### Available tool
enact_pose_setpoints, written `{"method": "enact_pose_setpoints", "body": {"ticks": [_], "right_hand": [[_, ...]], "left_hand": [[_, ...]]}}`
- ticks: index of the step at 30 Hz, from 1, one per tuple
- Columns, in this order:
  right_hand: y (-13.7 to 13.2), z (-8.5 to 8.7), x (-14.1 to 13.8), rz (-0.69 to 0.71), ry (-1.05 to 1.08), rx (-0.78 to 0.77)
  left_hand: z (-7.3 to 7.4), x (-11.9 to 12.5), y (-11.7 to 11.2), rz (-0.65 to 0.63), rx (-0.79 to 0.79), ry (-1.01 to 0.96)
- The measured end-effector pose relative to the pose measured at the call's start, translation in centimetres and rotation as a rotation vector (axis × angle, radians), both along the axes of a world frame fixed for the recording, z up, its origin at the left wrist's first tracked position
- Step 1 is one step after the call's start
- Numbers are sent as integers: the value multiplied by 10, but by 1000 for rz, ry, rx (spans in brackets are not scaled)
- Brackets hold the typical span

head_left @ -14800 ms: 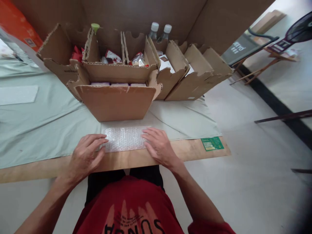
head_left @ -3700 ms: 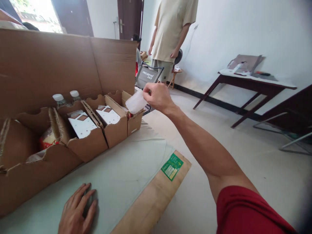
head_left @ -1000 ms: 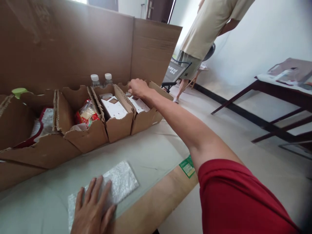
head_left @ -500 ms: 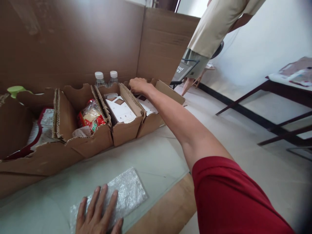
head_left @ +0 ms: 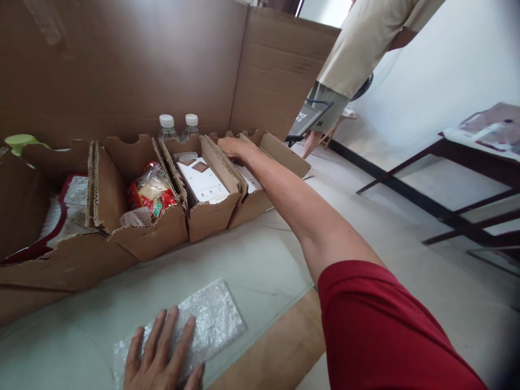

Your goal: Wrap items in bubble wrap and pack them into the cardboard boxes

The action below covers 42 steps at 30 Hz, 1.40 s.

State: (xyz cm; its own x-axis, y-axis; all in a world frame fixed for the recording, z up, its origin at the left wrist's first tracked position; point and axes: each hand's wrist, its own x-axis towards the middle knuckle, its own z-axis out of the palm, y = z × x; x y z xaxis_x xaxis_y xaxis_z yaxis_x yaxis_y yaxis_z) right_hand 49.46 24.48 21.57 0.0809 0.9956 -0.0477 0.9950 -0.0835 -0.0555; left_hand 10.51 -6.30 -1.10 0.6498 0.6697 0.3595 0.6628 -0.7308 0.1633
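My left hand (head_left: 162,352) lies with fingers spread on a flat bubble-wrapped packet (head_left: 217,319), which rests on the glass tabletop (head_left: 260,254). My right arm stretches out to the row of cardboard bins. There my right hand (head_left: 233,147) reaches down into the rightmost bin (head_left: 280,154), its fingers hidden below the bin's edge. Part of a white box (head_left: 248,179) shows in that bin under my wrist. In the neighbouring bin to the left lies another white box with brown diamond shapes (head_left: 203,181).
A red and clear food packet (head_left: 150,189) sits in one bin, a dark red-edged packet (head_left: 67,211) in the leftmost. Two white-capped bottles (head_left: 167,127) and a green item (head_left: 22,142) stand behind. A tall cardboard panel (head_left: 122,70) rises there. Another person (head_left: 357,54) stands beyond.
My right hand has sunk lower into the rightmost bin, so its fingers are now hidden. My left hand stays on the bubble-wrapped packet. The view has shifted slightly.
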Motion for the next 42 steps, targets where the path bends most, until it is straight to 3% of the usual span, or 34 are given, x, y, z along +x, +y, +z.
{"method": "enact_pose_setpoints", "body": {"ticks": [4,7,10,12,15,17,19,23,26,31,34,36,38,40,42], "right_hand": [[-19,29,-11,-168,-54,213],[-57,64,-10,-254,-68,467],[-118,86,-8,-198,-19,673],[-165,83,-13,-46,166,929],[-236,49,-42,90,507,1059],[-277,13,-76,58,779,969],[-307,-25,-114,0,1034,813],[-330,-88,-174,-166,1368,622],[-334,-114,-199,-194,1477,543],[-333,-132,-215,-66,1366,384],[-324,-123,-207,114,1171,364],[-311,-101,-191,215,1004,455],[-289,-65,-168,263,845,586],[-255,-21,-143,266,668,666],[-209,17,-125,210,450,645]], "left_hand": [[4,-4,9,-95,108,15],[13,-2,11,-118,118,5],[27,3,8,-94,35,-36],[37,3,5,-74,-36,-69],[52,-1,1,-23,-124,-236],[66,-7,-3,66,-244,-431],[81,-13,-9,168,-527,-661],[103,-19,-19,313,-1217,-1144],[109,-20,-21,350,-1377,-1248],[105,-20,-17,368,-1232,-1066],[91,-24,-15,381,-1001,-758],[79,-30,-12,389,-743,-525],[70,-35,-10,388,-449,-378],[66,-38,-8,368,-193,-319],[66,-34,-7,305,-29,-321]]}}
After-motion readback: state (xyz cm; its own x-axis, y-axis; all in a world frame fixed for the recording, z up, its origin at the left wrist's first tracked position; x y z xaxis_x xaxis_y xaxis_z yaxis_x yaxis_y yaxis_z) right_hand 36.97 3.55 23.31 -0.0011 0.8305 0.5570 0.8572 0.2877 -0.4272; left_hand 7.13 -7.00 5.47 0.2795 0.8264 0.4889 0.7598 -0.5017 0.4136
